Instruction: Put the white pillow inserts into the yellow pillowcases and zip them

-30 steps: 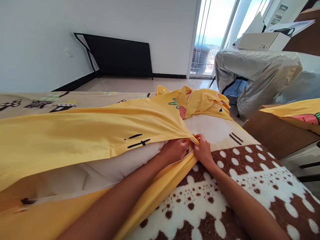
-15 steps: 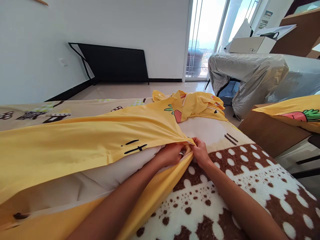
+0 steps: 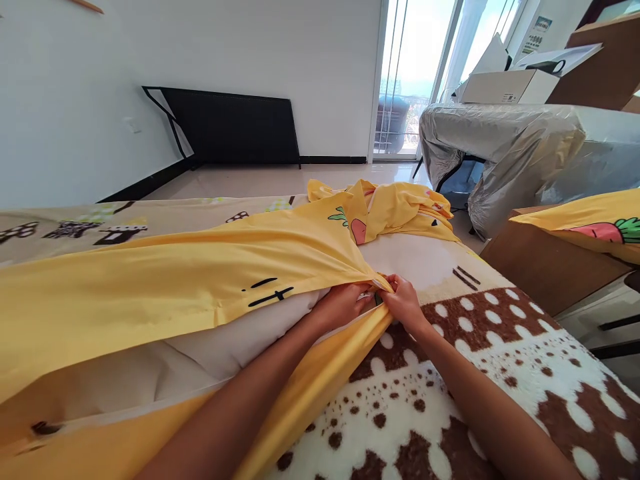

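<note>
A yellow duvet cover (image 3: 200, 280) printed with carrots lies across the bed, its long side opening gaping towards me. A white quilt (image 3: 210, 340) shows inside that gap. At the right end of the opening, my left hand (image 3: 345, 303) reaches in with curled fingers on the cover's edge; its fingertips are partly hidden by the fabric. Touching the same spot from the right, my right hand (image 3: 404, 305) pinches the gathered edge. Both hands are closed and almost meet. More of the yellow cloth (image 3: 400, 207) is bunched beyond them.
A brown and white spotted blanket (image 3: 450, 373) covers the near right of the bed. To the right, another yellow carrot-print cloth (image 3: 595, 217) rests on a brown board (image 3: 550, 267). Behind are a plastic-covered table (image 3: 500, 133), a white box (image 3: 507, 87) and a black folded frame (image 3: 235, 130).
My left fingers have shifted slightly within the opening, and the right hand keeps its pinch on the edge. The view has moved a little.
</note>
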The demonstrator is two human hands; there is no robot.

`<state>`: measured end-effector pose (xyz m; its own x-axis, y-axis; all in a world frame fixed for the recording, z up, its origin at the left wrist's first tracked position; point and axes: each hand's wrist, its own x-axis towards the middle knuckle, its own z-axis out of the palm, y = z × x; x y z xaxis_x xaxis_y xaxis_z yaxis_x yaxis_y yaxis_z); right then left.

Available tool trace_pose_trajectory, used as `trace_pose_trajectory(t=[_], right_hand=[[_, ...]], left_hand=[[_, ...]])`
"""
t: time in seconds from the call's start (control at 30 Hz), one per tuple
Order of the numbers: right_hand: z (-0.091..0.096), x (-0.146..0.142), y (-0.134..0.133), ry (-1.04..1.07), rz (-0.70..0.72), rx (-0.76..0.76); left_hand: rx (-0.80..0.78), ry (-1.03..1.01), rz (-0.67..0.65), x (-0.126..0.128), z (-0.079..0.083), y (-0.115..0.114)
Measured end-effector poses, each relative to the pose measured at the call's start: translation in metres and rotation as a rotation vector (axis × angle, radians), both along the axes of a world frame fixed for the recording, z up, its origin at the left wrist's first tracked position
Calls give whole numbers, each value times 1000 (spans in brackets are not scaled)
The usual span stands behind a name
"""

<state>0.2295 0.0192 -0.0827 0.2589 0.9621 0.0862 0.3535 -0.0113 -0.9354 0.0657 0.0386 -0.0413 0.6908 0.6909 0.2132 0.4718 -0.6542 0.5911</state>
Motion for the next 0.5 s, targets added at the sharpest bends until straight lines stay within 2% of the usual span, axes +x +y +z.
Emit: trace_pose_trajectory(t=[0.1, 0.17, 0.23, 0.37, 0.5], right_hand=[[-2, 4, 2, -97, -15, 3], [0, 4, 1, -80, 2, 29], [3, 0, -1, 51, 32, 67], [6, -9, -4, 485, 50, 58], [6, -13, -6, 567, 26, 12]], left_hand=[[-62, -44, 67, 1, 0, -2], [-90, -71, 45, 1, 1, -3], [-119, -77, 13, 0, 2, -2], [-103, 36, -25, -2, 4, -1], [-62, 82, -51, -2, 5, -4]])
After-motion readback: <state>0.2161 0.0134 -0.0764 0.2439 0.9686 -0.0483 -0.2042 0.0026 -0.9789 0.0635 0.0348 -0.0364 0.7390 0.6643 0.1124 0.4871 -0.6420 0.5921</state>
